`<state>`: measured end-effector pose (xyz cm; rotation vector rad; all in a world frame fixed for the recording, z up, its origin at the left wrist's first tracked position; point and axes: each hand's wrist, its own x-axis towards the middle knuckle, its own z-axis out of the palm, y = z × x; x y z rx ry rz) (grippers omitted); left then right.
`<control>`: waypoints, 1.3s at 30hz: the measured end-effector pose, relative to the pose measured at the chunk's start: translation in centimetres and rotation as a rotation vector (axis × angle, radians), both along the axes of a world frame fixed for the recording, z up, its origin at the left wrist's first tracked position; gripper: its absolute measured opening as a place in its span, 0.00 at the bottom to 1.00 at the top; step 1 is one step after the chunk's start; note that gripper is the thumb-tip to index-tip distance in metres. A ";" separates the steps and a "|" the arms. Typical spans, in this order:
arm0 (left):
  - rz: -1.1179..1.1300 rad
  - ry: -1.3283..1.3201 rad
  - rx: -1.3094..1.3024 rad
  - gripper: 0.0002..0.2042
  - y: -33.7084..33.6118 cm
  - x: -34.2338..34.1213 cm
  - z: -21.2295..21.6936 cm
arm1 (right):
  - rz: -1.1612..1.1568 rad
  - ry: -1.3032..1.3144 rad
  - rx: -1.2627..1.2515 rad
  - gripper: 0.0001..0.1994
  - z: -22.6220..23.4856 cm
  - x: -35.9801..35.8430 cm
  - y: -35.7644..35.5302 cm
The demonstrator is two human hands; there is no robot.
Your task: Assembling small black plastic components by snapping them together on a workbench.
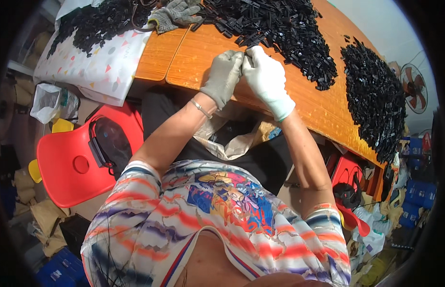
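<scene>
My left hand [222, 76], in a grey glove with a bracelet at the wrist, is closed above the near edge of the wooden table [186, 62]. Beside it, my right hand [266, 79] wears a white glove, its fingers pinched together. Both sets of fingertips meet, and a tiny dark bit shows between them, too small to name. Just beyond my hands spreads a large heap of small black plastic parts [275, 26]. A loose grey work glove [175, 16] lies at the far left of that heap.
More black parts [375, 95] are heaped on the right; others lie on a patterned white cover [95, 76]. A pale open bag [225, 150] sits below the table edge. Red chairs [64, 165] stand on both sides, and a fan [413, 88] at far right.
</scene>
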<state>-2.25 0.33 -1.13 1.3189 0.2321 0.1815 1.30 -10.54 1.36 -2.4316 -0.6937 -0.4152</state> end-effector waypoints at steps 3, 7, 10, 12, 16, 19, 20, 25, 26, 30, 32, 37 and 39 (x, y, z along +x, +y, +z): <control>-0.121 -0.008 -0.043 0.12 0.4 0.1 0.3 | -0.060 0.121 0.130 0.08 -0.3 0.1 -0.7; -0.211 0.012 0.008 0.13 0.5 -1.0 2.0 | -0.009 0.401 0.431 0.14 0.3 0.6 -2.5; -0.188 0.053 0.014 0.16 1.6 -1.2 0.6 | 0.222 0.229 0.259 0.14 1.4 -0.8 -3.5; -0.237 -0.012 -0.194 0.15 1.9 -1.9 0.5 | 0.260 0.921 0.850 0.15 1.6 -0.9 -4.6; -0.265 -0.001 -0.341 0.15 0.2 -2.9 0.4 | 0.357 0.982 0.811 0.15 0.5 -1.3 -4.6; -0.338 -0.062 -0.422 0.14 0.2 -4.2 -0.8 | 0.330 0.861 0.820 0.10 -0.6 -2.5 -3.1; -0.345 -0.043 -0.460 0.14 0.3 -4.9 -0.5 | 0.327 0.875 0.838 0.09 -0.9 -2.8 -2.8; -0.372 0.004 -0.324 0.14 0.8 -7.0 -2.0 | 0.332 0.890 0.496 0.09 -2.1 -2.3 -3.7; -0.437 0.198 -0.118 0.15 1.5 -7.6 -0.3 | 0.303 0.888 0.292 0.08 -1.4 -1.9 -4.5; -0.369 -0.124 1.018 0.18 3.5 -9.4 -1.4 | 0.102 0.471 0.217 0.09 0.8 0.8 -6.4; -0.400 -0.081 1.158 0.15 4.0 -9.5 0.3 | -0.219 0.524 0.091 0.09 0.1 3.0 -8.4; -0.200 -0.064 0.934 0.12 4.1 -6.3 0.8 | -0.159 0.177 0.010 0.11 -1.9 5.2 -6.4; -0.117 -0.207 1.051 0.10 3.8 -3.6 0.6 | -0.230 0.251 -0.126 0.14 -1.5 5.7 -5.4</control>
